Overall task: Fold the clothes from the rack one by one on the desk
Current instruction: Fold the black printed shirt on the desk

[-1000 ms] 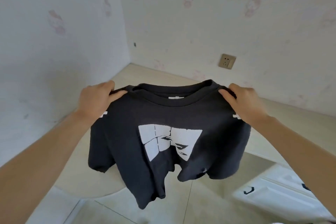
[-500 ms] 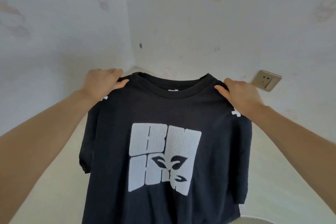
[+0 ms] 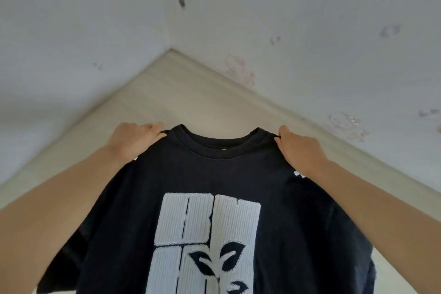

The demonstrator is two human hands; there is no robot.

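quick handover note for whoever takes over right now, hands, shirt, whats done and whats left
Left hand: grip pinching the black t-shirt at its left shoulder, beside the collar.
Right hand: grip pinching the other shoulder.
Shirt: spread between both hands, white print facing the camera, above the pale desk in the wall corner. Whether its lower part touches the desk cannot be seen.
Done: shirt is off the rack and opened out.
Left: lay it flat on the desk, fold it, then fetch the next garment. The rack is out of view.
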